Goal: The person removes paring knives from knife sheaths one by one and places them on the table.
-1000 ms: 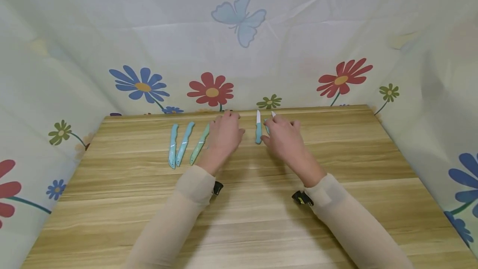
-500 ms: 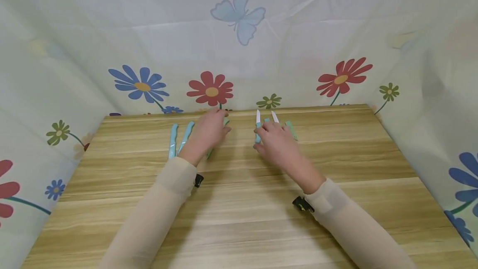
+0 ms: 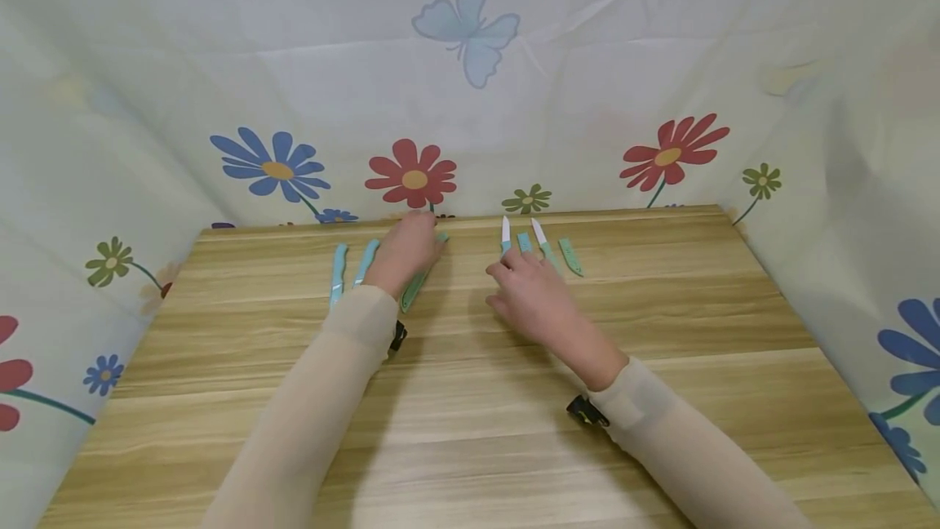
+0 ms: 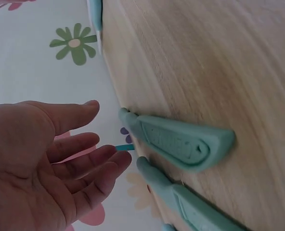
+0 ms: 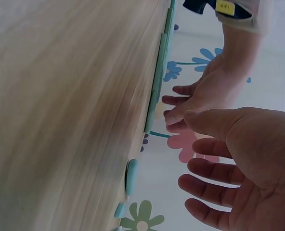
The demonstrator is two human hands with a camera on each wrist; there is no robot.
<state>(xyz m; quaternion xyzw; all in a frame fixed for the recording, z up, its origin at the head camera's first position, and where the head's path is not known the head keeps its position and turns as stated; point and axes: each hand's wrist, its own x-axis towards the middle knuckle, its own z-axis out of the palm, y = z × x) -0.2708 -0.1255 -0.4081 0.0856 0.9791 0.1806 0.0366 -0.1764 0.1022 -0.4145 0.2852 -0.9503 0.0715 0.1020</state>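
My left hand point(image 3: 402, 254) hovers over the sheathed knives at left, fingers loosely bent and holding nothing. Beside it lies a green sheathed knife point(image 3: 414, 288); in the left wrist view a second sheathed knife point(image 4: 181, 195) shows, hidden under the hand from above. Two blue sheathed knives point(image 3: 338, 276) lie farther left, partly covered by the arm. My right hand point(image 3: 532, 294), relaxed and holding nothing, is over the handle of a bare blue knife point(image 3: 506, 231). Right of that blade are a blue sheath point(image 3: 525, 242), a bare green knife point(image 3: 545, 243) and a green sheath point(image 3: 570, 258).
All of it lies near the back edge of a wood-grain table point(image 3: 470, 447). A white curtain point(image 3: 308, 80) with printed flowers and a butterfly hangs behind and on both sides. Each wrist carries a small black device point(image 3: 587, 411).
My left hand has moved left, uncovering one green sheathed knife and covering another. My right hand has drawn slightly left and nearer, uncovering the green knife and both sheaths.
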